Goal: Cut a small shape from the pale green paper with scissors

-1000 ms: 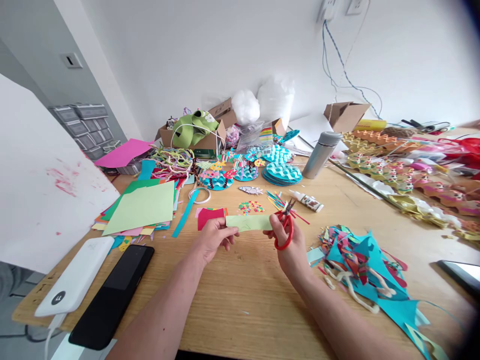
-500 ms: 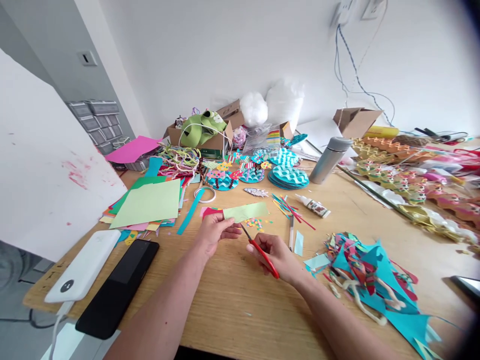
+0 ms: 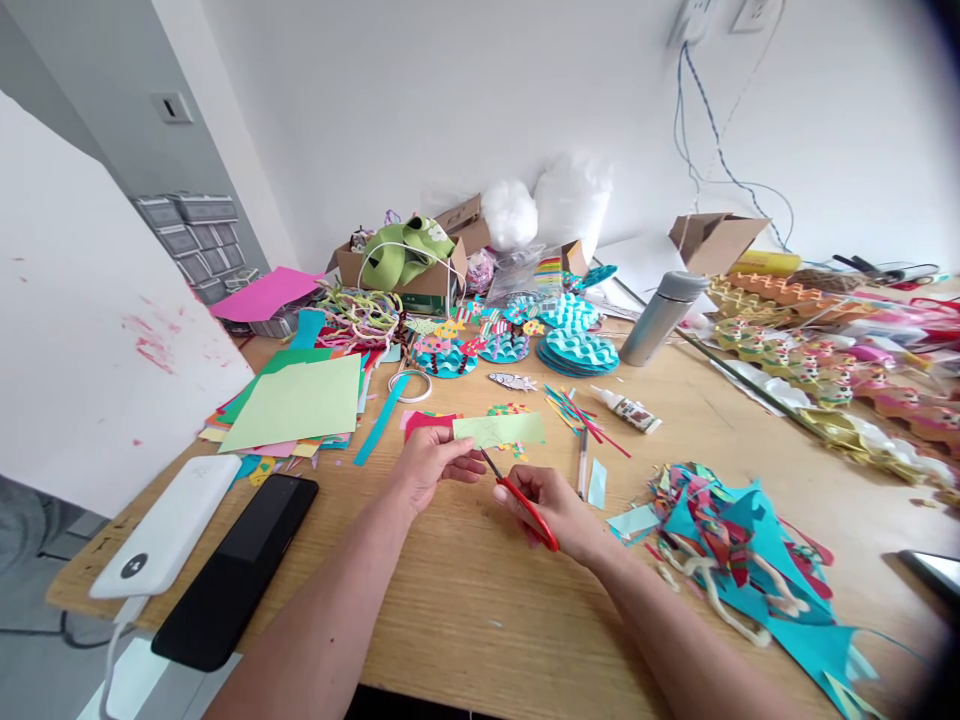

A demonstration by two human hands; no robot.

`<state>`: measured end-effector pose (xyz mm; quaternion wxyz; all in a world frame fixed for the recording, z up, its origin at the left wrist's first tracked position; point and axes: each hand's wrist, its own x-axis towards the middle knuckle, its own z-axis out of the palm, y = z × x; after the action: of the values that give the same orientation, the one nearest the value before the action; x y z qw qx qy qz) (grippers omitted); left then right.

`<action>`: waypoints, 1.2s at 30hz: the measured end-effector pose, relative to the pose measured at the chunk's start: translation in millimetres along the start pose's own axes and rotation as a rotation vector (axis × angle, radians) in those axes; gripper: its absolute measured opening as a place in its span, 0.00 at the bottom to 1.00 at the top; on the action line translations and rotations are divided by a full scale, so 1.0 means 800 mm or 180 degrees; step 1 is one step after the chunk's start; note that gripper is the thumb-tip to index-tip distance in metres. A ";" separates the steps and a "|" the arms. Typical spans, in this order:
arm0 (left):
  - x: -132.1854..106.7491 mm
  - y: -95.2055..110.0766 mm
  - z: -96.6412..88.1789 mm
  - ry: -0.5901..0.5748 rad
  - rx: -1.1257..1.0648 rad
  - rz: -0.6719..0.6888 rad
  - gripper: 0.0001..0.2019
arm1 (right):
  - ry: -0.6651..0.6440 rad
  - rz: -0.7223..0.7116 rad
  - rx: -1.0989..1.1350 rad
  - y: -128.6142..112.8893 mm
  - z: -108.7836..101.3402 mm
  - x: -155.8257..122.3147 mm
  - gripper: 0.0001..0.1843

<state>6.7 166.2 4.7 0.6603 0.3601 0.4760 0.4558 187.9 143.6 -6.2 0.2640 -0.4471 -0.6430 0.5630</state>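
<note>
Here the left hand (image 3: pixel 429 468) pinches the pale green strip (image 3: pixel 514 429) between thumb and fingers, up in front of the confetti bits (image 3: pixel 507 409); the right hand (image 3: pixel 559 508) grips the red scissors (image 3: pixel 525 506), tips right by the strip's lower edge. Clean cutting would call for turning the paper into the blades, left fingertips well clear. Thin, flat oblong paper, faint lines drawn on it; smooth handles, wood-grained table (image 3: pixel 450 620) below.
</note>
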 end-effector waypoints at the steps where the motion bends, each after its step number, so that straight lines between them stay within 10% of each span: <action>1: 0.000 0.000 0.000 -0.0001 0.0011 -0.0002 0.09 | 0.0003 0.0000 -0.0014 0.000 0.000 0.000 0.22; 36: 0.000 0.001 0.000 0.0024 -0.0171 0.0189 0.09 | -0.0137 0.0192 0.0207 -0.003 0.002 0.002 0.24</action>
<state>6.4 166.4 5.0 0.6541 0.3545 0.4552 0.4892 184.9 144.1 -4.6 0.2474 -0.4452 -0.6162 0.6008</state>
